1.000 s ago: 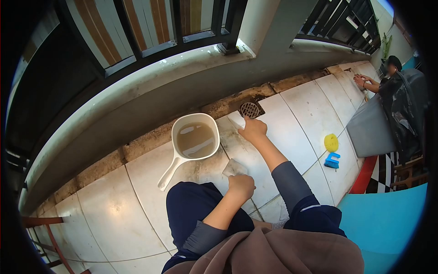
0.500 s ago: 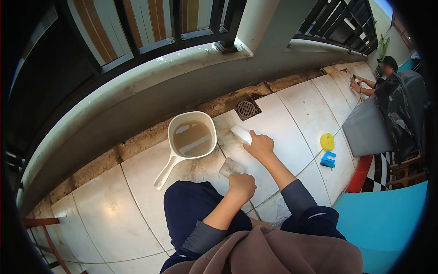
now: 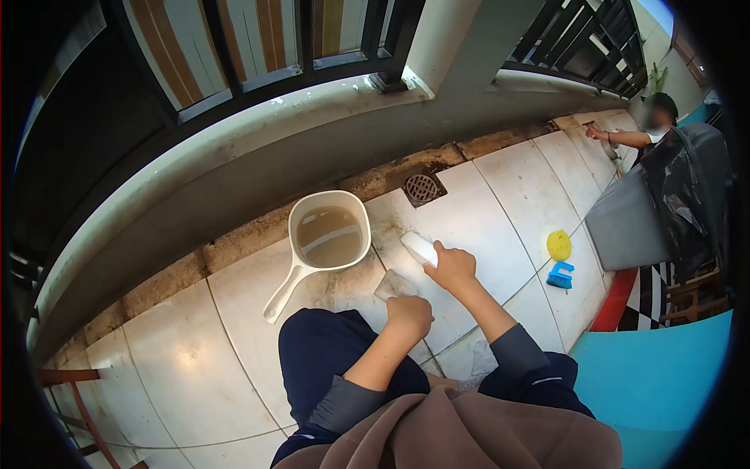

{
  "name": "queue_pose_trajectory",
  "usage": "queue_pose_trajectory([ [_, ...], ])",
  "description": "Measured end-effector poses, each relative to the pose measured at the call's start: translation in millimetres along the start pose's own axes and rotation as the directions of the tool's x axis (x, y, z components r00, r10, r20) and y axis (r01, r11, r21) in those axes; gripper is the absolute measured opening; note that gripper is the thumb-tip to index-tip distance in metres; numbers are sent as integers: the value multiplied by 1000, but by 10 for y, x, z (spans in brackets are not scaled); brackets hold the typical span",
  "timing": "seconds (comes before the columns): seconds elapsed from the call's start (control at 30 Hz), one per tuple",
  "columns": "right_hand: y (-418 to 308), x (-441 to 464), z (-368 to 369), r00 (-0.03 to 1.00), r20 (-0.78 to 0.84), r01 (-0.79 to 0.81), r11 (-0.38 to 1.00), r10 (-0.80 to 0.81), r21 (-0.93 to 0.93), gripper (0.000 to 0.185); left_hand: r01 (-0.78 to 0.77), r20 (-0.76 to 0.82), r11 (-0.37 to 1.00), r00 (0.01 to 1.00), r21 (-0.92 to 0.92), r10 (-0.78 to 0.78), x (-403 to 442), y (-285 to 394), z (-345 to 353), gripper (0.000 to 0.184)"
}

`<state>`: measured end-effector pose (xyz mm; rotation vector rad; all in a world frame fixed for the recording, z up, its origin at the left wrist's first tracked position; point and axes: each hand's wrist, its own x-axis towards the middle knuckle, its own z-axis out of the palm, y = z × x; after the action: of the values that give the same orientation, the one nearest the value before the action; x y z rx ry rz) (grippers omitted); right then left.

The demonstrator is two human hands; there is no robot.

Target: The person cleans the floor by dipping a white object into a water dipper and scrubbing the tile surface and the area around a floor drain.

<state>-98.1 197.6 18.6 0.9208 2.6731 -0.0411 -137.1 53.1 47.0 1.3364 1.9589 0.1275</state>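
Observation:
My right hand (image 3: pixel 453 267) is closed around the near end of a white oblong block (image 3: pixel 419 248), held low over the tiles; its exact kind is not clear. Nearer to me, my left hand (image 3: pixel 410 316) grips a flat, greyish square piece (image 3: pixel 394 286) by its near edge, against or just above the floor. Brown stains mark the tile around it. To the left of both hands stands a white dipper (image 3: pixel 366 234), holding cloudy brownish water, its handle pointing toward me.
A round floor drain (image 3: pixel 422 187) lies beside the dirty strip along the wall (image 3: pixel 258 187). To the right are a yellow scrubber (image 3: pixel 558 245), a blue brush (image 3: pixel 560 275) and a grey bin (image 3: pixel 625 227) with a black bag. Another person (image 3: pixel 656 129) crouches beyond.
My right hand and the white block have shifted slightly right and toward me. My left hand has barely moved. The other person has stretched an arm out toward the wall.

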Motion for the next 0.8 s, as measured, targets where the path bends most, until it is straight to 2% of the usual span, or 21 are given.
queue_pose_trajectory([
  [0.17, 62, -181, 128, 998, -55, 7, 1000, -6, 15, 48, -15, 3, 1000, 1000, 13, 15, -2, 52, 20, 34],
  [0.47, -518, 1045, -142, 994, -110, -6, 999, 12, 54, 48, -14, 30, 1000, 999, 8, 13, 16, 21, -30, 35],
  [0.57, -535, 949, -195, 997, -73, -17, 998, 21, 55, 48, -11, -7, 1000, 1000, -3, 11, 8, 17, -50, 35],
  [0.67, -411, 555, -204, 998, 43, -38, 999, 39, -18, 48, -6, 0, 1000, 1000, 5, 6, -8, -18, -57, 35],
  [0.8, -91, -83, -20, 999, 41, -30, 999, 32, -43, 48, -3, -16, 1000, 1000, -3, 3, -30, 9, -44, 33],
])
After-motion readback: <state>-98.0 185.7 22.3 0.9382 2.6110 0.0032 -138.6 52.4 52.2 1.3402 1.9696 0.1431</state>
